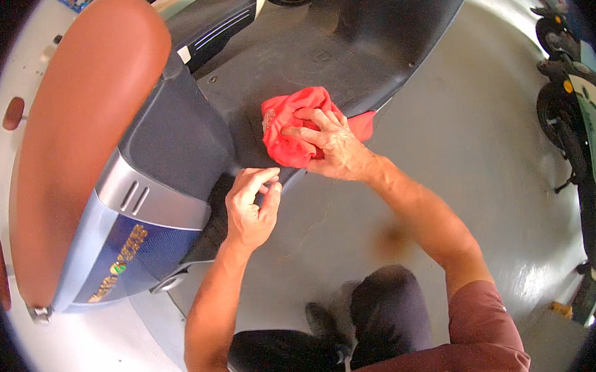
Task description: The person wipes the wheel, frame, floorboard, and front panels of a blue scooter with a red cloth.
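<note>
- Your right hand (pixel 333 146) has its grip spread wide and flat over a crumpled red cloth rag (pixel 293 128), fingers splayed across the bunched fabric and pressing it down rather than pinching it.
- Your left hand (pixel 250 206) has its grip curled loosely, thumb and fingertips drawn together at the lower edge of the panel; whether anything small sits between them cannot be told from here.
- From the head view, the rag lies on the dark grey plastic footboard of the scooter (pixel 304 56), just where the floor panel meets the blue-grey side body panel (pixel 172 142) under the long reddish-brown padded seat (pixel 83 124).
- Wiping of the footboard looks to be the step in hand, with the rag bearing on the panel near its rim and your left hand steadying at the edge just below.
- A further stroke would call for keeping the palm flat so the cloth stays bunched under it, and for minding the panel's edge, where the rag's loose corner already hangs over toward the pale concrete floor (pixel 459 142).
- Another parked scooter (pixel 576 101) stands well apart at your right.
</note>
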Tool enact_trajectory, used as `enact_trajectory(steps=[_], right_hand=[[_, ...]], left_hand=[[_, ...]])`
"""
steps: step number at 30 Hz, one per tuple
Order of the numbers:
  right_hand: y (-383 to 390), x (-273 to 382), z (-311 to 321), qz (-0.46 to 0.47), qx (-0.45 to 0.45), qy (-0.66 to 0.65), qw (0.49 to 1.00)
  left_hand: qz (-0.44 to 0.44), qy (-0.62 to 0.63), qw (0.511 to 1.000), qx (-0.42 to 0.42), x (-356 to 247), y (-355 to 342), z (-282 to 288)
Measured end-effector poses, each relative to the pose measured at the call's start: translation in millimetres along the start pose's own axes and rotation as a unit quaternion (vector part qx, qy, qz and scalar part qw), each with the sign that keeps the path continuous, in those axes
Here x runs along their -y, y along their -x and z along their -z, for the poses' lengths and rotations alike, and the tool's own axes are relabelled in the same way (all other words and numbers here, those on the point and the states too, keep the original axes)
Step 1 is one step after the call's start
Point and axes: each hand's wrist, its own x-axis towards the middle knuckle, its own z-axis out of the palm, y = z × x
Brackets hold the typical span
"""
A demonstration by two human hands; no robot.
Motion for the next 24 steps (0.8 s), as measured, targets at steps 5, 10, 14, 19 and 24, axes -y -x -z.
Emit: enact_trajectory(steps=[5,10,14,19,24], right_hand=[[-3.3,-1.8,7.7,0.011,0.040,-0.034,0.999],[-24.1,19.5,-13.4,0.019,0.029,-0.049,0.998],[-62.2,20.5,-35.7,0.004,0.051,0.007,0.999],[-108.9,-11.0,-67.6,0.022,0.022,-0.011,0.999],[-145.3,-27.4,-98.7,-0.010,0.020,0.018,1.000]], left_hand=[[0.091,0.115,0.989,0.006,21.7,5.5,-3.6],[0.128,0.168,0.977,-0.013,25.6,3.7,-10.5],[0.082,0.083,0.992,0.040,13.6,-5.1,-5.1],[0.120,0.032,0.988,0.095,-2.7,-18.9,-3.6],[0.116,0.023,0.993,0.027,-1.6,-20.2,-36.5]])
